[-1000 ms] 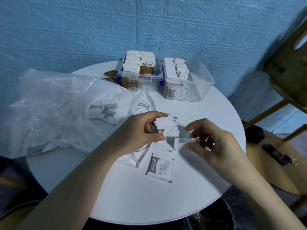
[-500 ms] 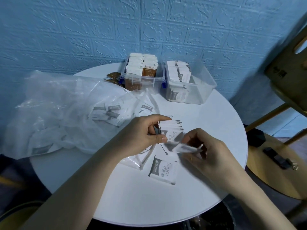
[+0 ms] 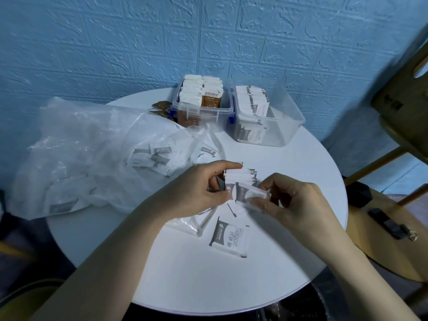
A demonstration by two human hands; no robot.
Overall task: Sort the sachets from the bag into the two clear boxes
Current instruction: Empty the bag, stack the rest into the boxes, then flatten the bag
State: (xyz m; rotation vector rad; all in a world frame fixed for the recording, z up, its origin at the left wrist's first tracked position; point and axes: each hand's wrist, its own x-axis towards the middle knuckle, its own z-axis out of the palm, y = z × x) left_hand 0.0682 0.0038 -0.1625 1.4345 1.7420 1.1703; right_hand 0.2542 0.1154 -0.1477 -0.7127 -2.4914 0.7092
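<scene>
Sachet stack [image 3: 238, 179] gripped by left hand [image 3: 199, 188] fingers, single sachet [image 3: 249, 193] pinched by right hand [image 3: 294, 200] fingers

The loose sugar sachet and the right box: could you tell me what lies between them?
In the head view, the sachet stack held by both hands, then bare table.

Stack of sachets [image 3: 239, 179]: left hand [image 3: 199, 191] covers its left ends; count not readable. Print on the sachet [image 3: 249, 193] pinched by the right hand [image 3: 294, 205] blurred. Sachets in the bag [image 3: 92, 147], left of the stack, hazy through plastic. Chair [image 3: 405, 107], right of the stack, cut off by the frame edge.
</scene>
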